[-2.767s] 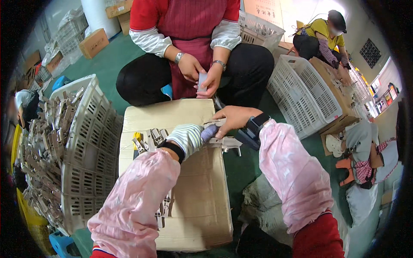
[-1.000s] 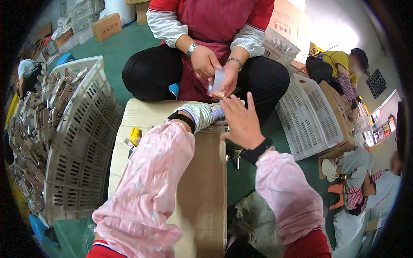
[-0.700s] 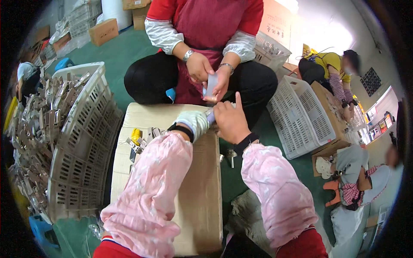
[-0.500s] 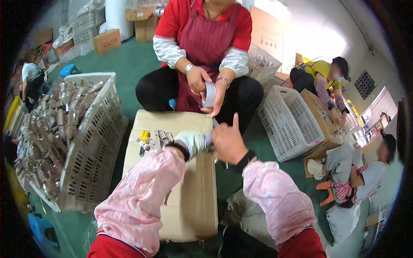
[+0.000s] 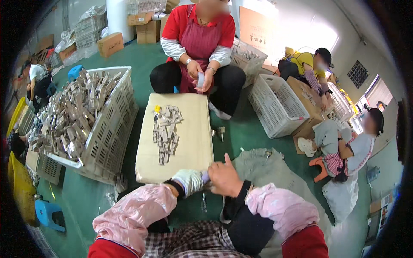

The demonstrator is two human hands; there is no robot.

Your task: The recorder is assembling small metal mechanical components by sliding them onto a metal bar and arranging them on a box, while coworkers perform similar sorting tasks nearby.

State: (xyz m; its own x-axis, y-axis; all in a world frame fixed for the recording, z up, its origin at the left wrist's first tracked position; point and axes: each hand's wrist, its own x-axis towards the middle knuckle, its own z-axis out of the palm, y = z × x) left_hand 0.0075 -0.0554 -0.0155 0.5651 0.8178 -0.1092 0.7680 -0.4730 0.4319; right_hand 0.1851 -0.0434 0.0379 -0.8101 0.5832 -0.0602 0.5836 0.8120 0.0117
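My left hand (image 5: 189, 181), in a whitish glove with a purple patch at the fingers, is closed just beyond the near edge of a cardboard-topped block (image 5: 189, 129). Against its fingertips sits my bare right hand (image 5: 224, 175), fingers curled and thumb pointing up. Anything between the two hands is hidden or too small to name. A cluster of silvery metal fittings (image 5: 164, 137) lies on the block, with a small yellow piece (image 5: 157, 109) at its far end. Across the block, a person in a maroon apron holds a roll of pale tape (image 5: 201, 80).
On the left stands a white crate (image 5: 114, 116) heaped with metal fittings, and a blue stool (image 5: 50, 215) is near it. Another white crate (image 5: 282, 105) is at the right. A grey sack (image 5: 275, 172) lies on the green floor beside my right arm. Other people sit further right.
My hands have drawn back from over the block to its near edge, still together. The view has shifted, and the whole cluster of fittings now shows.
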